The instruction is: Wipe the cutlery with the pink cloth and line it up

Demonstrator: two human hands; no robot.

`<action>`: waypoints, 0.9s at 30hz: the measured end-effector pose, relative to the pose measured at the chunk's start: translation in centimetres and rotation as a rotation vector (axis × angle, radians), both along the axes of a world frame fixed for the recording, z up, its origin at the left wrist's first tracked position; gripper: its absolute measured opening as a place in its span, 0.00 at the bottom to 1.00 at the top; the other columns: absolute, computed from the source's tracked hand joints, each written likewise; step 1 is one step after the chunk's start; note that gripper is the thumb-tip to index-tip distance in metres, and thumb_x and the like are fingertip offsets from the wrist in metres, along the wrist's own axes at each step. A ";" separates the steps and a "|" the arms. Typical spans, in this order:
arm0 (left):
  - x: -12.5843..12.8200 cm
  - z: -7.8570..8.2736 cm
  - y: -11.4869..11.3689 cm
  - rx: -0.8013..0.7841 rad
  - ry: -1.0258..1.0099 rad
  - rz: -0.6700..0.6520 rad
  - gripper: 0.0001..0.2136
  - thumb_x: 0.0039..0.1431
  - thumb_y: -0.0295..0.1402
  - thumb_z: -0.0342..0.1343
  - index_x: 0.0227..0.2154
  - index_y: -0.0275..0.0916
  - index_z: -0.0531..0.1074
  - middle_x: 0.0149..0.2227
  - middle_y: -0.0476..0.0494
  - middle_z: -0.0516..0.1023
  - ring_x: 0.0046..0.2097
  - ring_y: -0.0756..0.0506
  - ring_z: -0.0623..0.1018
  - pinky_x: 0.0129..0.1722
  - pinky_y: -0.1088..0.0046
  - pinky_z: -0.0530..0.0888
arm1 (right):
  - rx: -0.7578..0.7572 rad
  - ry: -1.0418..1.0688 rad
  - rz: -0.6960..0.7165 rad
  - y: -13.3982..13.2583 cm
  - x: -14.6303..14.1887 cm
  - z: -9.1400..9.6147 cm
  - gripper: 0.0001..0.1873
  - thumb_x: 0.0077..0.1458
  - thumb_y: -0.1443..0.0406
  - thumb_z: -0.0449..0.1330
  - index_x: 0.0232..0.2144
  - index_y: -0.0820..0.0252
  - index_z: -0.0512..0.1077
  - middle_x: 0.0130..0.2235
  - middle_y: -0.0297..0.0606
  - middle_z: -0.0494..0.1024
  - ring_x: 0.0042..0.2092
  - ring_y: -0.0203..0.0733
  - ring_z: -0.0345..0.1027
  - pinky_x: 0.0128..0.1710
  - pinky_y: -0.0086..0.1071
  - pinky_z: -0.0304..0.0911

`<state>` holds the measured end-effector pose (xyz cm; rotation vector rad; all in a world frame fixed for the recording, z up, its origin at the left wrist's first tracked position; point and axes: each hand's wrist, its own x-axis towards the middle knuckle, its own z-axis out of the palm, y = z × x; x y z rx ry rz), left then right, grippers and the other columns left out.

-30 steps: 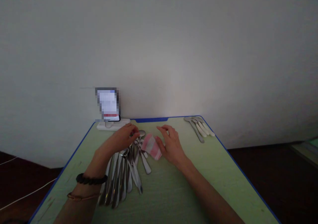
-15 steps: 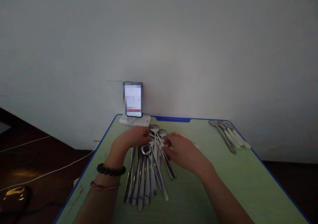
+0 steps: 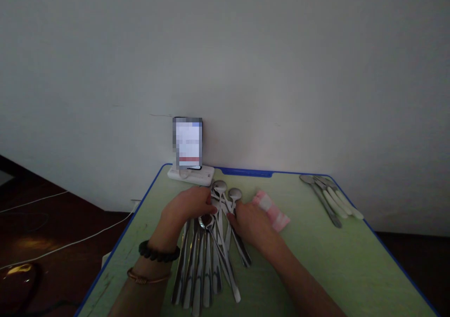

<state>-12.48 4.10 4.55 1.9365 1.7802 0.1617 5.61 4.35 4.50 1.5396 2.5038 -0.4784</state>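
lying across the table (image 3: 316, 265), the pile of cutlery is taking up the stretch between and below the two hands. a row of metal handles (image 3: 198, 270) is fanning out toward the near side, with the upper ends disappearing under the left hand (image 3: 190, 201). that hand is hanging palm down over the pile's far left part, its fingers bending together and its thumb sitting lower, beside the spoons. whether they are pinching anything i cannot tell, as the back of the hand is hiding it.

the right hand (image 3: 256, 225) is resting at the pile's right side, just below one spoon bowl (image 3: 235, 194), with its fingers curling inward and down. whether they are closing on a handle i cannot tell either. another spoon bowl (image 3: 220, 186) is showing between the hands, and a third (image 3: 206, 221) is lying lower, just below the left thumb.

a pink and white cloth (image 3: 269, 207) is lying just beyond the right hand, partly behind it. by the far right corner, a dull spoon (image 3: 325, 205) and some white handles (image 3: 336, 203) are lying side by side. a phone (image 3: 189, 143) is standing upright at the far left, above a white block (image 3: 200, 176). two bracelets (image 3: 159, 252) are circling the left wrist.
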 end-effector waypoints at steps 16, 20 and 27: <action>5.5 0.8 0.2 -0.026 0.295 0.059 0.16 0.57 0.37 0.44 0.35 0.33 0.74 0.39 0.29 0.77 0.42 0.35 0.77 0.39 0.59 0.71 | -0.001 0.114 0.100 1.6 2.7 1.4 0.16 0.55 0.62 0.48 0.30 0.64 0.73 0.32 0.49 0.78 0.37 0.47 0.72 0.33 0.33 0.60; 6.4 0.3 0.3 -0.020 0.293 0.074 0.15 0.56 0.34 0.43 0.32 0.33 0.75 0.37 0.29 0.78 0.41 0.36 0.78 0.38 0.60 0.71 | 0.008 0.082 -0.025 2.4 4.8 3.5 0.13 0.53 0.59 0.52 0.32 0.62 0.72 0.36 0.47 0.77 0.36 0.44 0.71 0.31 0.31 0.58; 6.8 0.1 0.6 0.047 0.185 0.109 0.14 0.56 0.37 0.44 0.32 0.35 0.72 0.36 0.31 0.78 0.39 0.37 0.77 0.38 0.61 0.70 | -0.069 0.054 -0.035 3.3 7.0 3.2 0.16 0.42 0.62 0.61 0.37 0.60 0.71 0.41 0.44 0.75 0.39 0.44 0.70 0.32 0.30 0.58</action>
